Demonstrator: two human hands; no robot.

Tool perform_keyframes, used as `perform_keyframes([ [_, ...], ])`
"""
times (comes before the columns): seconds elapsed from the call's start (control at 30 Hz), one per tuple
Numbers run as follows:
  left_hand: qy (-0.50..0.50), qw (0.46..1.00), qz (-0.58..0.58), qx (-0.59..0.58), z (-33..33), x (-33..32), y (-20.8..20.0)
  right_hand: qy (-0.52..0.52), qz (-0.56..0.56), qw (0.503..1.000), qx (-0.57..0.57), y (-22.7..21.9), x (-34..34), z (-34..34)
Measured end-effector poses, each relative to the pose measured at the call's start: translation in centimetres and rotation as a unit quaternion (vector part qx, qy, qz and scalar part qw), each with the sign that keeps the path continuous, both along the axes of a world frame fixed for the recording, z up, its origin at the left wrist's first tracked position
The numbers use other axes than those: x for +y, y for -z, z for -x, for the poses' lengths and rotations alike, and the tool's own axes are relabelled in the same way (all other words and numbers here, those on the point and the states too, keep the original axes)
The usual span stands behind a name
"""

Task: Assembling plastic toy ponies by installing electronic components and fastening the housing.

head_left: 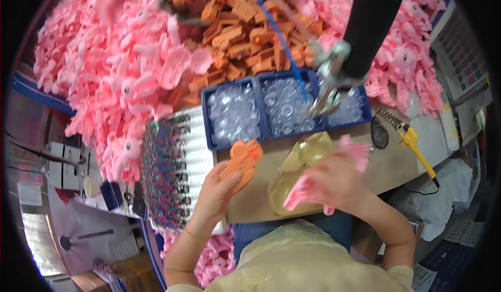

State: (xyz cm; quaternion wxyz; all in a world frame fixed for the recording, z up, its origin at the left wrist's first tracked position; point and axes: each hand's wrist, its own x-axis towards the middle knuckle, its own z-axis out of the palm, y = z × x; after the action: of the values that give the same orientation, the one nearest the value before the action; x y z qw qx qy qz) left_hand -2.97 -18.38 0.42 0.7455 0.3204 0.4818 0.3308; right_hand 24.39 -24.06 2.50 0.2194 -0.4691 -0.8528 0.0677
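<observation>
My left hand [215,194] grips a flat orange plastic toy piece [243,162] with a rounded, animal-like head and a red spot. The thumb lies across its lower part. On the right, my right hand [338,179] is blurred by motion, its fingers curled over a pink plastic toy piece [301,191]. Pink shows on both sides of that hand. Beneath it, a yellowish moulded holder [280,183] with hollows rests on the brown board [248,207]; the hand partly hides it.
Blue trays [211,135] of small clear plastic parts stand behind the board. Pink toy parts [112,67] and orange pieces [245,41] are heaped beyond. A black-and-metal machine arm [360,41] hangs overhead. To the right lies a yellow-handled tool [416,148]; left, multicoloured strands [163,174].
</observation>
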Motion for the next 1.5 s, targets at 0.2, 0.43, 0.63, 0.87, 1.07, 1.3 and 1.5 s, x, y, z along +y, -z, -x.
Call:
perform_keyframes([
  [0.2,0.022,0.993,0.051,-0.108,-1.0,-3.1,1.2,-0.028,0.052,0.998,-0.039,3.9,-0.4,3.8],
  [0.43,0.062,0.985,0.079,-0.138,-1.1,-4.7,1.9,0.059,0.112,0.982,-0.140,4.8,-2.9,1.5],
  [0.63,0.113,0.994,-0.004,0.004,-2.1,-4.5,0.0,0.019,0.164,0.986,-0.019,0.6,-2.2,0.3],
  [0.87,0.134,0.974,-0.156,0.095,-3.8,-6.3,-0.4,0.052,-0.045,0.989,0.134,1.8,-2.6,2.3],
  [1.07,0.192,0.941,-0.202,0.191,-3.5,-4.7,-1.4,0.022,-0.078,0.997,-0.013,0.8,-2.4,2.1],
  [1.3,0.174,0.878,-0.337,0.292,-4.3,-6.3,0.4,0.037,-0.052,0.998,0.013,3.6,-2.2,2.8],
  [1.5,0.115,0.796,-0.482,0.348,-5.6,-7.0,2.0,0.240,0.212,0.882,0.346,3.3,-3.0,4.6],
])
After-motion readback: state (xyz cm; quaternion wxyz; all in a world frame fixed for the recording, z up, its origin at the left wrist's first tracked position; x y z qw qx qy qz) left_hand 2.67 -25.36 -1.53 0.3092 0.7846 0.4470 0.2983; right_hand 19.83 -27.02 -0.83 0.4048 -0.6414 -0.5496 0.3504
